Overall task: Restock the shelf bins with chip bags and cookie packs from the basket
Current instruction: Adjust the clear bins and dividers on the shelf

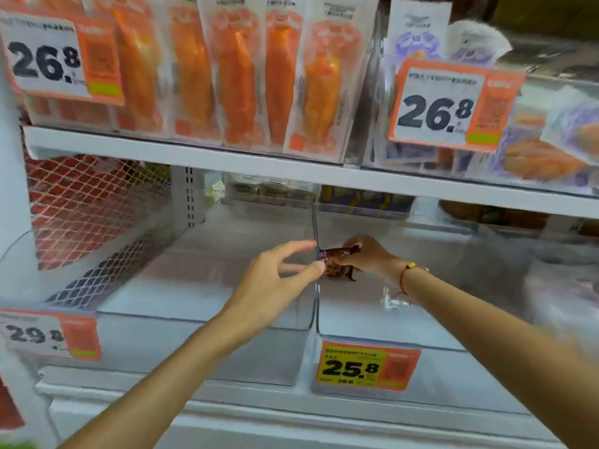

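Note:
A small brown cookie pack is held low inside the right clear bin on the lower shelf, close to the divider wall. My right hand grips the pack from its right side, fingers curled over it. My left hand reaches through the left clear bin, fingers spread, its thumb tip at the divider beside the pack's left end. Whether the thumb touches the pack I cannot tell. The basket is out of sight.
The upper shelf holds bins of orange snack bags and purple-and-orange bags, with price tags 26.8. Tags 29.8 and 25.8 hang on the lower bins. A red mesh panel closes the left side.

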Tool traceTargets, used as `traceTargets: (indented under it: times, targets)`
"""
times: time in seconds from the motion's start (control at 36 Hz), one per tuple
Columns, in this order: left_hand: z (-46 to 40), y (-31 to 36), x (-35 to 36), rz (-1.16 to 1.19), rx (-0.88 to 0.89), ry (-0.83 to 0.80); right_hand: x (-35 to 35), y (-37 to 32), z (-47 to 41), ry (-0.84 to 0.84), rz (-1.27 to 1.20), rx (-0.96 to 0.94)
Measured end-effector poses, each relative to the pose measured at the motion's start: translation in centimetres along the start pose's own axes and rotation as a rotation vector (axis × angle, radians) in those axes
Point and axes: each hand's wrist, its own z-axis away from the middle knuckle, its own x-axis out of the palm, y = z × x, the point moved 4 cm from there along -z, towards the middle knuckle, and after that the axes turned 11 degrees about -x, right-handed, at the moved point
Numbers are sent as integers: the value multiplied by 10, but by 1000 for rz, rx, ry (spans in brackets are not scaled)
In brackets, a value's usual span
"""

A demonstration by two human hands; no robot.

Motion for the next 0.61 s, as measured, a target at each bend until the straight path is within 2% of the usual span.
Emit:
traceTargets:
  times: [0.11,0.22,0.33,0.47,0.61]
  targets:
    - [-1,-2,0,31,4,-18,11,11,-7,-86,101,-89]
    - [0,-2,0,17,12,-3,8,16,-8,-51,298,-224]
    - [1,1,0,-15,21,21,11,16,-6,-115,509,-342]
    - [4,5,1,-23,27,26,12,6,-7,-97,728,-491]
    - [5,5,0,-17,22,22,10,-2,-12,-90,790,-512]
